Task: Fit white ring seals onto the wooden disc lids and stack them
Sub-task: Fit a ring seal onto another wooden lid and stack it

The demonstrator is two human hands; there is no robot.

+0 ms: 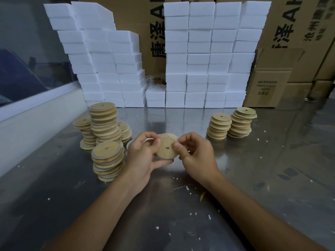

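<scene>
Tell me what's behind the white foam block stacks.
Behind the white foam blocks stand printed cardboard boxes; some glassware shows through the gap. Their lower parts are hidden.

bench (272,178): steel, reflective | left: four lid stacks (105,124), rings fitted | right: two bare lid stacks (219,126) side by side | rear: foam blocks (204,73), cartons (268,87) | surface: white crumbs (181,178), wood sliver (202,196) near front
</scene>
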